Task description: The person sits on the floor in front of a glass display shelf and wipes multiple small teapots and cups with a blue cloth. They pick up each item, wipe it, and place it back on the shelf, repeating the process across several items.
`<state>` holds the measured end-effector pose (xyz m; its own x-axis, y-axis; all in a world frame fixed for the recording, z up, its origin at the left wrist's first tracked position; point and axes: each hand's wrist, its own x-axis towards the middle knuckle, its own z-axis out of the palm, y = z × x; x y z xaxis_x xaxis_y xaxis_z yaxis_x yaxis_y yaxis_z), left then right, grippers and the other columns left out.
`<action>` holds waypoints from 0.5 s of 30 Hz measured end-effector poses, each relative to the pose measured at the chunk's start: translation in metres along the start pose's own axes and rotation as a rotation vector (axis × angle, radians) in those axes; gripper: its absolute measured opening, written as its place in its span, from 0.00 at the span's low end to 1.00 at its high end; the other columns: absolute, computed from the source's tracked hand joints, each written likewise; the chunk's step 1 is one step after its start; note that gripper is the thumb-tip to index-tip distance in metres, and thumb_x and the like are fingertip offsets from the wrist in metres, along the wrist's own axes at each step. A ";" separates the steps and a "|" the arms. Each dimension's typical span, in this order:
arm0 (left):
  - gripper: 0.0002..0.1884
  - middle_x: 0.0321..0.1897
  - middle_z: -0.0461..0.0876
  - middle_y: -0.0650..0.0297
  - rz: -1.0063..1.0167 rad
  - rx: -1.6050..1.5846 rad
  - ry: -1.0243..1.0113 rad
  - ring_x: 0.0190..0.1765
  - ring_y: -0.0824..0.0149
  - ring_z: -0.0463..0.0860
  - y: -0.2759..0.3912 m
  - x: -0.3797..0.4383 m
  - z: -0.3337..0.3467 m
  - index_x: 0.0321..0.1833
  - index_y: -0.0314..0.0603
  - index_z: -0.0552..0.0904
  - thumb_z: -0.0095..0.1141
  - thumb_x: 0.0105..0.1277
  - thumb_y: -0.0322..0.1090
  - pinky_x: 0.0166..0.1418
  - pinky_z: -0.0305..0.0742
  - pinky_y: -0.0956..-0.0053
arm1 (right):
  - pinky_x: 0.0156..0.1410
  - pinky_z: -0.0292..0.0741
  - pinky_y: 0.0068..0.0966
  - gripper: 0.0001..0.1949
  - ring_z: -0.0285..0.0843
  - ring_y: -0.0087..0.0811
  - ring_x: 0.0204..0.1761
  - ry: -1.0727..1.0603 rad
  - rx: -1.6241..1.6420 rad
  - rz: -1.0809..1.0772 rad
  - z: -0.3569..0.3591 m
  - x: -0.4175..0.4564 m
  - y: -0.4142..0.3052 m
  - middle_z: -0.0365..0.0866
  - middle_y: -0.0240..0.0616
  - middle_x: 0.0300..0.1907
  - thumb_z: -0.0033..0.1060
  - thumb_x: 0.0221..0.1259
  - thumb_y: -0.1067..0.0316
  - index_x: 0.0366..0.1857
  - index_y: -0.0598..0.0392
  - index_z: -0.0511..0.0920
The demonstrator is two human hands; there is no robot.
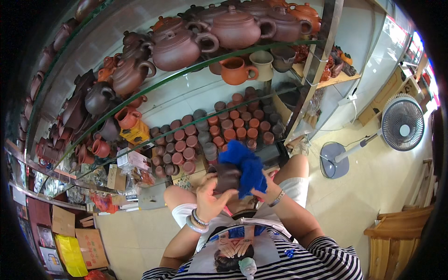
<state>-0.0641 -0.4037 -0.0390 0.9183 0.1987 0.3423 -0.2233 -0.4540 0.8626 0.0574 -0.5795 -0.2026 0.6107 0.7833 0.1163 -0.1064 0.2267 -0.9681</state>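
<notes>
In front of my lap, my left hand (213, 196) grips a dark brown clay vessel (226, 177) by its near side, thumb against the wall. My right hand (267, 189) holds a bright blue cloth (246, 166), which is bunched against the vessel's right side and hangs over part of it. The cloth covers that side, so I cannot tell whether the vessel has a handle or a spout there. Just beyond my hands stand rows of small clay cups (229, 134), some reddish, some brown, some dark grey.
Large brown clay teapots (236, 29) crowd a glass shelf (189, 73) ahead. An orange clay pitcher (233, 71) stands on the tier below. At the right are a standing fan (402, 122) and wooden furniture (399, 231). Cardboard boxes (91, 246) and a yellow bag (71, 255) sit at lower left.
</notes>
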 end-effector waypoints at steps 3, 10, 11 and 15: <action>0.17 0.29 0.85 0.56 0.283 0.201 -0.131 0.37 0.55 0.83 0.011 0.003 -0.013 0.38 0.33 0.87 0.79 0.51 0.36 0.57 0.74 0.64 | 0.64 0.80 0.29 0.40 0.81 0.27 0.59 -0.062 0.676 0.263 0.031 0.022 -0.076 0.78 0.41 0.65 0.78 0.58 0.58 0.73 0.56 0.65; 0.14 0.21 0.79 0.64 0.493 0.384 -0.353 0.32 0.58 0.81 0.039 0.004 -0.038 0.31 0.37 0.83 0.75 0.55 0.38 0.58 0.71 0.61 | 0.54 0.79 0.30 0.24 0.82 0.24 0.46 -0.126 -0.191 0.002 0.061 0.052 -0.162 0.88 0.46 0.46 0.73 0.55 0.64 0.55 0.64 0.80; 0.13 0.22 0.79 0.64 0.526 0.391 -0.336 0.32 0.58 0.81 0.040 0.005 -0.038 0.31 0.38 0.83 0.74 0.55 0.37 0.59 0.71 0.61 | 0.53 0.79 0.30 0.22 0.82 0.24 0.45 -0.163 -0.234 0.023 0.062 0.058 -0.168 0.88 0.47 0.44 0.71 0.56 0.64 0.54 0.64 0.80; 0.12 0.24 0.80 0.65 0.540 0.457 -0.389 0.36 0.61 0.81 0.049 0.007 -0.036 0.30 0.42 0.81 0.74 0.54 0.36 0.61 0.72 0.63 | 0.58 0.77 0.27 0.20 0.78 0.21 0.51 -0.309 -0.103 0.092 0.050 0.077 -0.141 0.86 0.38 0.51 0.66 0.64 0.68 0.57 0.67 0.78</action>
<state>-0.0805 -0.3938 0.0188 0.7888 -0.4280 0.4411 -0.5901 -0.7280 0.3490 0.0803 -0.5228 -0.0463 0.3337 0.9397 0.0742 -0.0607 0.1000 -0.9931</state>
